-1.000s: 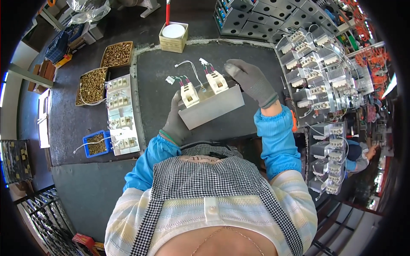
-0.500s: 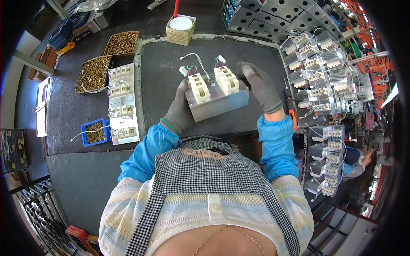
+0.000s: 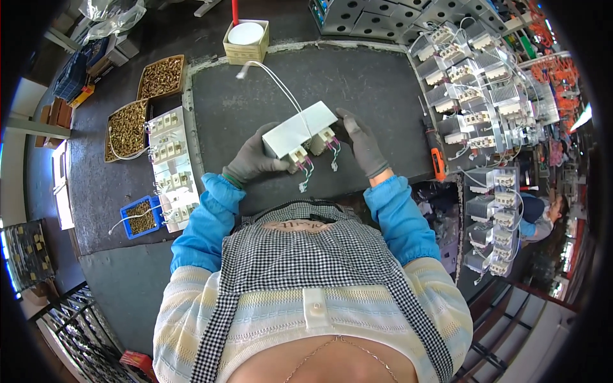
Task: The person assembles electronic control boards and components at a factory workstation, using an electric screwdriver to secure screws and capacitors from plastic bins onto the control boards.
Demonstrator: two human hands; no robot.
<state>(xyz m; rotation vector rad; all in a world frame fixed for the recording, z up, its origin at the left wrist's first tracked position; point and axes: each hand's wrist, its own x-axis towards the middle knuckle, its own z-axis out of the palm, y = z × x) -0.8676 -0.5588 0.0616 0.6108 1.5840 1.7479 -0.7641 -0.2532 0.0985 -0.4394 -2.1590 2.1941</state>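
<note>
Metal block (image 3: 300, 129) flipped vs prev., terminals (image 3: 297, 155) now nearside; L hand (image 3: 253, 158) gripping it, R hand (image 3: 364, 147) alongside, grip unclear.

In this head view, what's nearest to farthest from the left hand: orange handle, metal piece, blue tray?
1. Metal piece: in the left hand.
2. Blue tray: on the left.
3. Orange handle: right, past the right hand.

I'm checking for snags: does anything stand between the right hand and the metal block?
Nothing visible does: the right hand is close beside the right end of the metal block, though I cannot tell whether they touch. The white cable leads off the far side, away from that hand.
</note>
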